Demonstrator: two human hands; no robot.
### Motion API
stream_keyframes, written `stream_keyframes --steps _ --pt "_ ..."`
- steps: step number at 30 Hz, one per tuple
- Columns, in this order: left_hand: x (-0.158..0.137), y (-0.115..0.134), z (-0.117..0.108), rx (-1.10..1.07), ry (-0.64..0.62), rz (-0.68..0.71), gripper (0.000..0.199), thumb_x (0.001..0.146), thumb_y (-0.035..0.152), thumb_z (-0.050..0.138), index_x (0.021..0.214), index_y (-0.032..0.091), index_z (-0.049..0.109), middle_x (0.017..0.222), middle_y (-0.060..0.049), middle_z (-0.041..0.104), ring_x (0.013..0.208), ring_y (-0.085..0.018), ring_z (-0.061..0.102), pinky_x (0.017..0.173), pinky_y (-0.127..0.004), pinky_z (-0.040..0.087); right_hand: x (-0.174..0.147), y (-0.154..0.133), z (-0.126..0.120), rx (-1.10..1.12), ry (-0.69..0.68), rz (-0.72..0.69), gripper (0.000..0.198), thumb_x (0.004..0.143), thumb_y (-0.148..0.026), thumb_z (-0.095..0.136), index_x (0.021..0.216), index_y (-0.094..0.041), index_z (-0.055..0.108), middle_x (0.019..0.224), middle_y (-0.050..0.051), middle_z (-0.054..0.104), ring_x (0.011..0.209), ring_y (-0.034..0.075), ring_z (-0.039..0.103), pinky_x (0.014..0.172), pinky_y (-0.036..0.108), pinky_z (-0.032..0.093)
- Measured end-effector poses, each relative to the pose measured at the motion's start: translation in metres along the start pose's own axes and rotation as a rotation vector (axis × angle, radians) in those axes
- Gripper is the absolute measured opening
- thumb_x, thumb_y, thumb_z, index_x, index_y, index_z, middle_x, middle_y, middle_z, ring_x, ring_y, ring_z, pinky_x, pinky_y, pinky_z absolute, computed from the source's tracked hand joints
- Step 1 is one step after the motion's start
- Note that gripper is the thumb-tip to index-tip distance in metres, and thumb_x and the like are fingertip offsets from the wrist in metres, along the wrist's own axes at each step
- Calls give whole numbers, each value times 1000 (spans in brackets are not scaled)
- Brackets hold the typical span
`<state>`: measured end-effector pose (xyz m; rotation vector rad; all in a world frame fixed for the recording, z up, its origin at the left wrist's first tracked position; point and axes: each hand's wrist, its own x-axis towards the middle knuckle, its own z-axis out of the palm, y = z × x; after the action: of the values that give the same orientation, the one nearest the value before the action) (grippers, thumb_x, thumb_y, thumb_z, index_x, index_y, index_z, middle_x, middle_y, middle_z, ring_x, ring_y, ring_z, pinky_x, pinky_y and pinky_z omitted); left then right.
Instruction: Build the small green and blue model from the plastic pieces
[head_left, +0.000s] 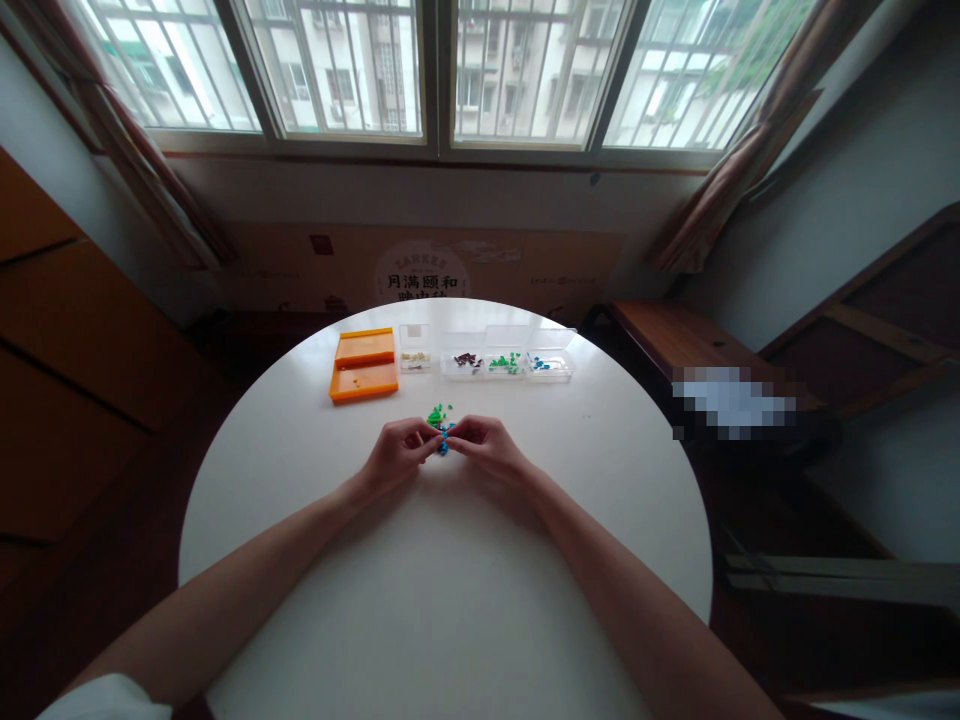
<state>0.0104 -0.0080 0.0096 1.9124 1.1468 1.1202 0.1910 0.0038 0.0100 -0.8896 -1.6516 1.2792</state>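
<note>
My left hand point(405, 445) and my right hand point(487, 445) meet over the middle of the white round table point(450, 580), fingertips pinched together. Between the fingertips show small blue plastic pieces point(443, 449), held by both hands; their exact shape is too small to make out. Right behind the fingers lies a cluster of small green pieces point(436, 415), with a few dark bits by it. Whether the green and blue pieces are joined I cannot tell. The fingers partly hide them.
Farther back stands an orange two-level tray point(365, 346) with a few small yellowish bits. Beside it are clear lidded boxes: one with cream pieces point(415, 357), others with dark pieces point(468, 360), green pieces point(506, 364) and blue pieces point(540, 363). A wooden bench point(660, 340) stands right.
</note>
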Motion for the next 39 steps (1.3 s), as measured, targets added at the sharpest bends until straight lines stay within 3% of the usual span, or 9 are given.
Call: stream_keyframes --steps 8,23,39 --pt "1 0 1 -38 -10 -20 29 76 37 63 88 12 66 59 -1 60 42 -7 50 40 -16 41 1 4 0 10 -7 -20 27 69 -36 67 79 -11 65 73 6 67 66 14 60 61 26 47" --pt "1 -2 1 -59 13 -12 25 78 35 61 85 12 64 66 -4 62 45 -8 52 39 -16 45 1 2 1 52 18 -15 27 67 -37 69 80 -13 65 75 5 67 68 15 61 65 28 49" --pt "1 2 0 -40 9 1 25 76 35 63 83 11 65 59 -2 60 43 -7 50 40 -16 42 2 5 0 66 27 -21 28 69 -38 68 83 -14 65 77 6 67 69 15 60 65 28 48"
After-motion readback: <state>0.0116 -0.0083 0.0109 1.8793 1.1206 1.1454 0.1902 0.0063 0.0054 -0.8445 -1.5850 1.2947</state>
